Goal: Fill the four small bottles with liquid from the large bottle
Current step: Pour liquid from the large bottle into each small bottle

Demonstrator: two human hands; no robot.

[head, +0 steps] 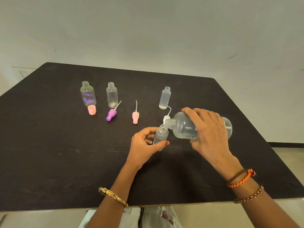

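The right hand [209,134] is wrapped around the big bottle [185,127] and holds it tipped on its side. The bottle is see-through with clear liquid inside. Its open mouth points toward the left hand [144,145] and sits right at the open top of a little bottle [161,134].

The left hand holds that little bottle with its thumb and fingers curled around it. The little bottle stands almost straight up, just under the big bottle's mouth.

Farther away than the right hand stands a second little bottle [165,98] with no cap. It has a bit of pale stuff at the bottom. A white spray top [166,118] lies just behind the big bottle's neck.

Beyond the left hand lie a pink spray top [135,117] and a purple spray top [111,114], each with a thin tube. Farther off to the left side stand two more open little bottles [112,95] [88,94], and a pink cap [91,110] sits in front of the far left one.

Everything is on a dark table [49,153]. Both wrists wear bracelets.
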